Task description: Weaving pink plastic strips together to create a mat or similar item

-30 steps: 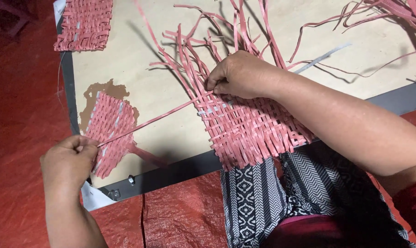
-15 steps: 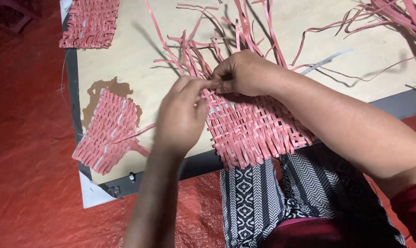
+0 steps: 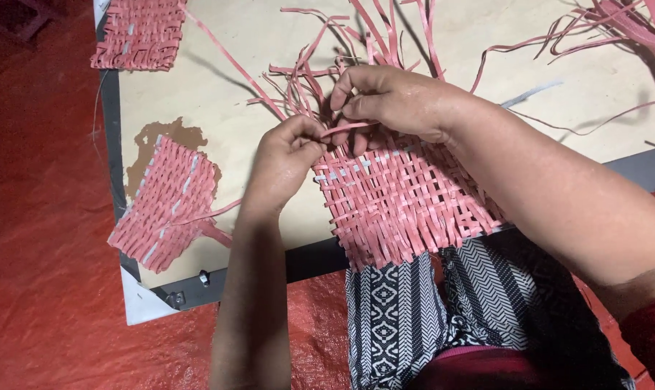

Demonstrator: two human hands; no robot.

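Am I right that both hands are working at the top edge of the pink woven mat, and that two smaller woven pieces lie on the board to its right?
Not quite: in the head view the two smaller woven pieces lie to the left of the pink woven mat, not its right. Both the left hand and right hand do work at its top edge.

Pink woven mat [image 3: 407, 206], tan board [image 3: 219, 87], black-and-white patterned cloth [image 3: 407, 318], red floor [image 3: 45, 217].

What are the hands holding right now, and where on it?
Both hands, left hand and right hand, pinch one flat pink weaving strip at the top edge of the pink woven mat.
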